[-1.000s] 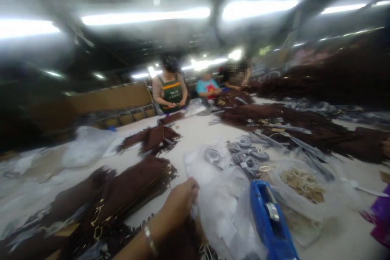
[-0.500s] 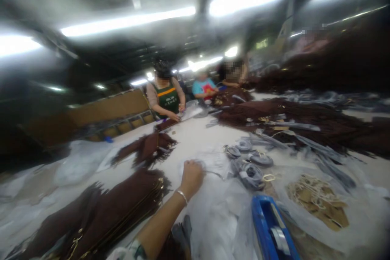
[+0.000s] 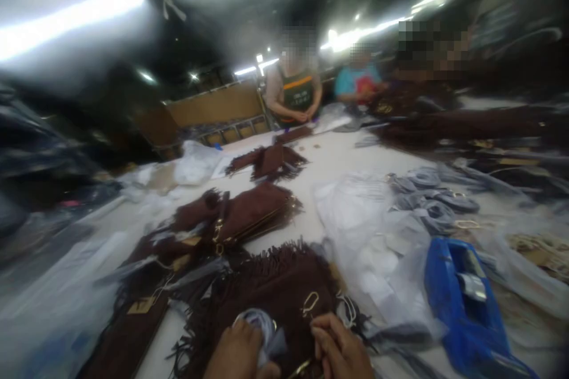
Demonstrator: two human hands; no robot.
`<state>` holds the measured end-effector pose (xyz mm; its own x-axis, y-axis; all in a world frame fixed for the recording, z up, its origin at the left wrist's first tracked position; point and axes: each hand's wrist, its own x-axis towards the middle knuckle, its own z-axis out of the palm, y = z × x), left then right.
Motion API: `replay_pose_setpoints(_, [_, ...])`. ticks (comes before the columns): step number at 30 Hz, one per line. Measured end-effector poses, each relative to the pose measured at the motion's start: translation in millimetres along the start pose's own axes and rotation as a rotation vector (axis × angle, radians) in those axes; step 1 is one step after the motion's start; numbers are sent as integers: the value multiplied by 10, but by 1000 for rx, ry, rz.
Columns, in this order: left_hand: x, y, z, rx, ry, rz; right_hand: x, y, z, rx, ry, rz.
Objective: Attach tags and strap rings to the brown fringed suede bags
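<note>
In the head view, a dark brown fringed bag with a soft, matte, suede-like face [image 3: 280, 278] is laid flat on the pale, smooth tabletop [image 3: 333, 170], directly under both hands. A round coil of grey strap, apparently wrapped in thin film [image 3: 265, 324], is gripped over the bag by the left hand [image 3: 235, 350], its fingers closed on it. The right hand [image 3: 342, 348] is held over the bag's right part, fingertips bent together beside an elongated gold metal clasp [image 3: 310, 302]; whether the clasp is pinched cannot be told.

To the right, a crumpled, translucent plastic bag with white pieces inside [image 3: 377, 254] is flanked by a glossy blue tape dispenser [image 3: 448, 296]. Behind them, more grey coiled straps [image 3: 438, 207] are heaped. Beyond the fringed bag, stacked brown bags edged with gold zips [image 3: 258, 210] are seen, and a tan card tag on pale string [image 3: 140, 306] is spread to the left.
</note>
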<state>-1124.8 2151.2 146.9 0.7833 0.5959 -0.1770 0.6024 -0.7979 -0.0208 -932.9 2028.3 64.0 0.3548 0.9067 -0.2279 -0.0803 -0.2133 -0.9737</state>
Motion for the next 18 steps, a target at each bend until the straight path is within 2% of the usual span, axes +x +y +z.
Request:
replay_pose_setpoints(3, [77, 271, -133, -175, 222, -11, -65, -64, 62, -38, 70, -35])
replay_pose_setpoints(4, [151, 373, -171, -215, 241, 3, -84, -97, 76, -50, 90, -47])
replay_pose_setpoints(7, [425, 573, -194, -265, 124, 41, -117, -176, 112, -83, 158, -80])
replay_pose_setpoints(10, [647, 529, -124, -394, 21, 31, -121, -209, 140, -108, 227, -95])
replay_pose_setpoints(13, [699, 382, -45, -613, -31, -6, -125, -229, 158, -169, 254, -144])
replay_pose_setpoints(18, [509, 363, 102, -696, 163, 47, -160, -264, 163, -278, 237, -217])
